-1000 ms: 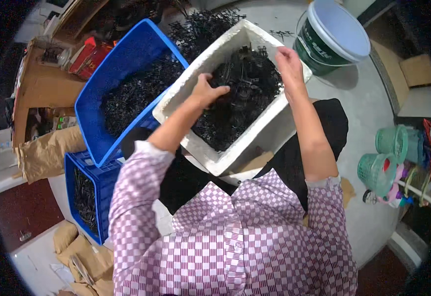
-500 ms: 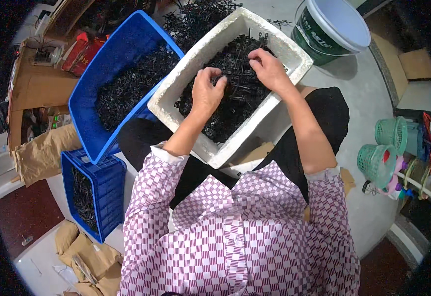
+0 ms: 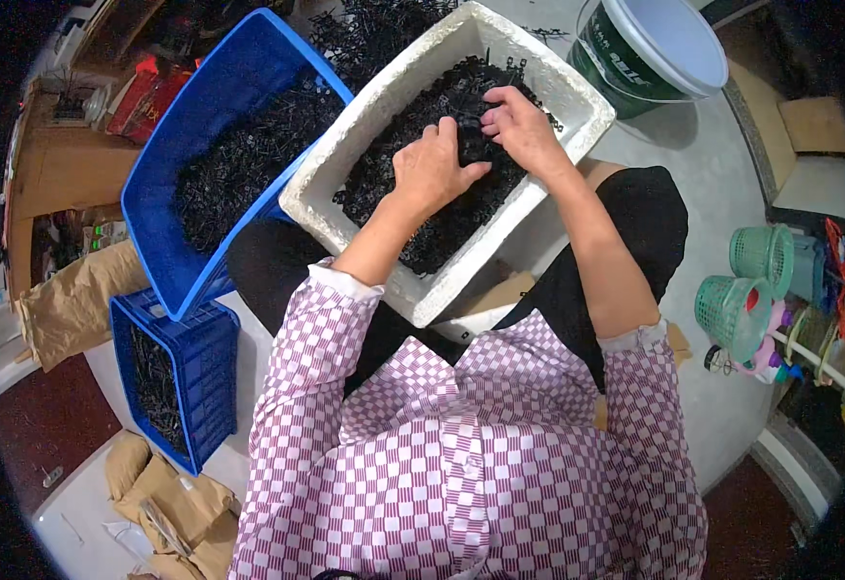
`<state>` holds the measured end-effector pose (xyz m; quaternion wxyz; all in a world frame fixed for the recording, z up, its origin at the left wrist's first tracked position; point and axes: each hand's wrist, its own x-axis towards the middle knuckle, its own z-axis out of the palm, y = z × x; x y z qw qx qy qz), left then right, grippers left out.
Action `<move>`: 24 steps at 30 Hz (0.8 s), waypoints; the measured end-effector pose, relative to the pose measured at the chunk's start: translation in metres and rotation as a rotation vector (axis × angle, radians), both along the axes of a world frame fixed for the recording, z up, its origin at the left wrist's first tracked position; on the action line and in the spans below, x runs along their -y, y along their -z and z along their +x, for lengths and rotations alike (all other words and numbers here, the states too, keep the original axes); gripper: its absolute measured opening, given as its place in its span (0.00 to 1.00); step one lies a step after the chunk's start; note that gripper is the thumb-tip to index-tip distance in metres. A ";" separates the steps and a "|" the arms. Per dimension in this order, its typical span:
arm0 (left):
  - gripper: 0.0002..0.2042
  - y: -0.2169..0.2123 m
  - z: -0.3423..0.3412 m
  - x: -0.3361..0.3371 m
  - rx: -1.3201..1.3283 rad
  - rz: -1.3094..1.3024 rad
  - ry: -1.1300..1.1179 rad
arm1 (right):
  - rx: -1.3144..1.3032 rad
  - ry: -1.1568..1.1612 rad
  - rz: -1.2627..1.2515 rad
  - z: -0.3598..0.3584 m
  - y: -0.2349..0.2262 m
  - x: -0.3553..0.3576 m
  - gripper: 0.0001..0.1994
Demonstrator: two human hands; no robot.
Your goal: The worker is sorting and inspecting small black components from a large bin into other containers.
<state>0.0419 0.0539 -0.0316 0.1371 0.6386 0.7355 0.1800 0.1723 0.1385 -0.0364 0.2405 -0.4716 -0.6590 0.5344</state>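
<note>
A white foam box [image 3: 364,135] rests tilted across my legs. It holds a heap of small black plastic parts [image 3: 384,184], whose exact kind I cannot make out. Over the middle of the heap is my left hand [image 3: 430,172], thumb and fingers apart, its fingertips reaching toward my other hand. My right hand [image 3: 527,135] sits at the heap's right side with its fingers curled inward in a pinch. Whatever lies between those fingers is too dark and small to name.
Left of the box leans a large blue crate [image 3: 147,193] of similar black parts, above a smaller blue crate [image 3: 212,387]. More black pieces [image 3: 374,34] lie beyond. A green-and-white bucket [image 3: 626,72] stands far right, and green baskets [image 3: 732,314] sit at the right.
My left hand has moved right and forward over the heap, its thumb now spread out. My right hand has shifted slightly, its fingers still curled. The view has tipped a little.
</note>
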 end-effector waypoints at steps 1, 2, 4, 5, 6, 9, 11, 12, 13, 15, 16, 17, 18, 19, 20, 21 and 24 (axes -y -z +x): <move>0.20 0.005 -0.003 -0.002 -0.013 -0.045 -0.001 | 0.001 0.002 -0.001 0.000 0.003 0.000 0.11; 0.20 0.010 -0.006 -0.005 -0.026 -0.091 -0.003 | 0.043 -0.029 0.098 -0.001 0.009 -0.001 0.11; 0.18 0.025 -0.023 -0.014 0.127 -0.073 -0.019 | 0.123 -0.098 0.295 -0.005 0.018 0.001 0.11; 0.16 0.033 -0.036 -0.017 0.278 -0.053 -0.039 | 0.119 -0.103 0.296 -0.006 0.021 0.002 0.11; 0.14 0.030 -0.042 -0.018 0.430 -0.036 -0.050 | 0.167 -0.124 0.383 -0.006 0.023 0.003 0.11; 0.10 0.010 -0.058 -0.013 0.852 -0.096 -0.081 | 0.257 -0.164 0.560 -0.005 0.028 0.004 0.12; 0.08 0.001 -0.067 -0.005 1.060 -0.124 -0.093 | 0.299 -0.172 0.549 -0.005 0.027 0.005 0.12; 0.07 -0.001 -0.072 0.000 1.023 -0.148 -0.063 | 0.321 -0.177 0.544 -0.006 0.026 0.005 0.12; 0.06 -0.002 -0.077 0.004 0.986 -0.171 -0.032 | 0.319 -0.173 0.547 -0.007 0.025 0.006 0.12; 0.05 -0.008 -0.081 0.013 0.942 -0.193 -0.006 | 0.375 -0.180 0.583 -0.011 0.023 0.009 0.11; 0.05 -0.010 -0.082 0.016 0.929 -0.215 0.037 | 0.404 -0.183 0.602 -0.012 0.023 0.010 0.11; 0.06 -0.013 -0.083 0.019 0.916 -0.239 0.079 | 0.399 -0.181 0.603 -0.013 0.023 0.011 0.11; 0.07 -0.016 -0.086 0.023 0.901 -0.262 0.121 | 0.429 -0.188 0.639 -0.014 0.024 0.012 0.11; 0.07 -0.027 -0.087 0.026 0.897 -0.264 0.124 | 0.463 -0.190 0.674 -0.013 0.025 0.012 0.11; 0.08 -0.041 -0.092 0.030 0.959 -0.305 0.022 | 0.497 -0.193 0.709 -0.013 0.026 0.012 0.11; 0.09 -0.059 -0.098 0.036 1.017 -0.342 -0.088 | 0.489 -0.193 0.711 -0.013 0.025 0.011 0.11; 0.10 -0.073 -0.122 0.046 1.233 -0.296 -0.205 | 0.616 -0.217 0.710 -0.007 0.028 0.000 0.10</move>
